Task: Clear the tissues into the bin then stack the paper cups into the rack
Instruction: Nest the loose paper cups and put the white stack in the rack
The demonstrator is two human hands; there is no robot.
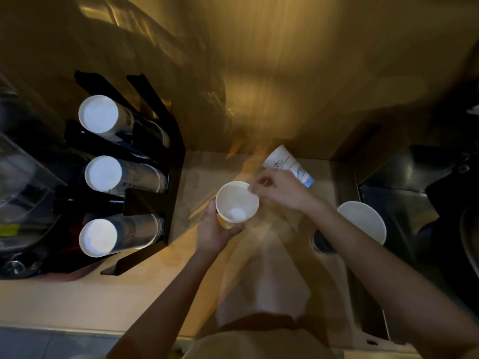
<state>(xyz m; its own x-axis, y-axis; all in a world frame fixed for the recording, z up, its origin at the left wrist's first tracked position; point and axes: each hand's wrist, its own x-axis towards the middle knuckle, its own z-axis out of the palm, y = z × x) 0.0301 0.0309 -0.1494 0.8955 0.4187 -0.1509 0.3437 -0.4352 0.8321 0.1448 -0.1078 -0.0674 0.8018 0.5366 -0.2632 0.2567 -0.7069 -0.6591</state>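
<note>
My left hand (216,229) grips a white paper cup (237,202) with a yellow side, held upright over the wooden counter. My right hand (278,190) pinches that cup's far rim with thumb and finger. Behind my right hand, a printed white paper cup (286,161) lies on its side on the counter. Another white cup (363,220) stands at the right under my right forearm. At the left, a black rack (166,141) holds three horizontal stacks of cups: a top stack (99,116), a middle stack (103,173) and a bottom stack (98,237).
A brown paper sheet or bag (261,281) lies on the counter (103,304) between my arms. A dark round opening (321,240) shows partly under my right forearm. A steel sink area (404,182) fills the right side. Clear containers (18,182) crowd the far left.
</note>
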